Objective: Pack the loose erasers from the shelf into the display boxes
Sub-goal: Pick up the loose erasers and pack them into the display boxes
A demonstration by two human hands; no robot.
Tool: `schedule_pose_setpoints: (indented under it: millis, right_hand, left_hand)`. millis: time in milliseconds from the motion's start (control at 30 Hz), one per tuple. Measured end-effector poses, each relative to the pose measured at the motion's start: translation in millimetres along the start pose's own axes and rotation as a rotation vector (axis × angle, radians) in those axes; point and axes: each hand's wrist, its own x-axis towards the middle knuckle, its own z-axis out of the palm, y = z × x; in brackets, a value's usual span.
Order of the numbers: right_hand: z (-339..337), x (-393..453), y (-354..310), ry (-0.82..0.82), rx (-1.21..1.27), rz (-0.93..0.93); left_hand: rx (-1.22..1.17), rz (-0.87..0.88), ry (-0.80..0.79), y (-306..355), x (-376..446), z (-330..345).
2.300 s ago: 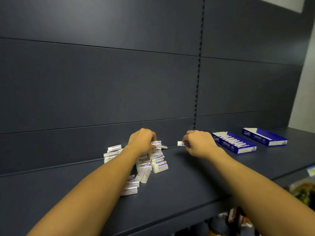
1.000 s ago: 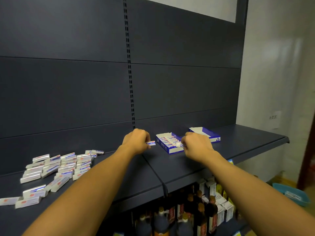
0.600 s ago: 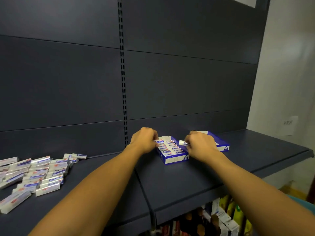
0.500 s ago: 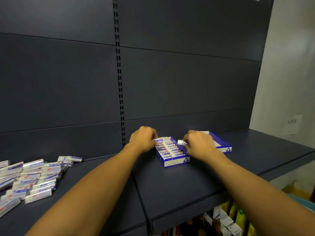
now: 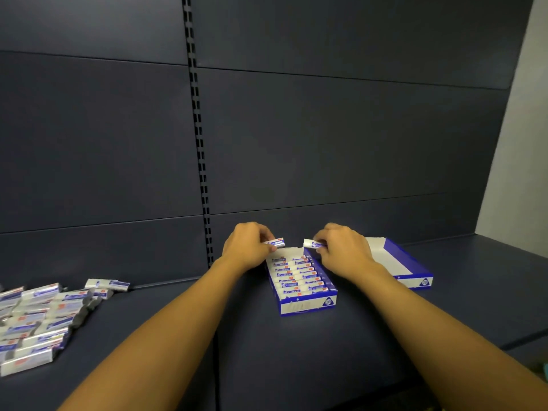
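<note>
A blue and white display box sits on the dark shelf, its two rows holding several wrapped erasers. My left hand pinches one white and blue eraser just above the box's far left corner. Over the far right corner, my right hand pinches another eraser. A second display box lies to the right, its inside showing white, partly hidden by my right hand. A pile of loose erasers lies at the left of the shelf.
The dark shelf runs across the view, backed by dark panels with a slotted upright. A pale wall stands at the right end. Bare shelf surface lies between the loose pile and the boxes.
Each hand took an eraser from the loose pile and carried it rightward to the display box. In the last half second both hands rose slightly above the box's far end.
</note>
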Motion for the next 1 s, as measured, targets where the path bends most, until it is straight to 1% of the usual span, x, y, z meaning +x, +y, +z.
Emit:
schedule_pose_setpoints:
  millis: [200, 367, 533, 700, 1000]
  right_hand:
    - [28.6, 26.9, 14.1, 0.005, 0.101, -0.070]
    - [51.2, 46.8, 23.3, 0.010, 0.230, -0.085]
    - [67.7, 56.9, 32.9, 0.044, 0.339, -0.107]
    - [84.6, 54.8, 44.8, 0.040, 0.399, -0.082]
    - [91.1, 58.2, 50.7, 0.040, 0.416, -0.078]
  left_hand:
    - [0.074, -0.057, 0.094, -3.7, 3.3, 19.4]
    - [0.108, -0.083, 0.112, -2.0, 13.1, 34.4]
    - [0.147, -0.067, 0.087, -1.0, 18.8, 51.7]
    - [0.182, -0.083, 0.050, -9.5, 18.5, 60.2]
    - [0.268, -0.124, 0.053, -5.8, 23.8, 65.9]
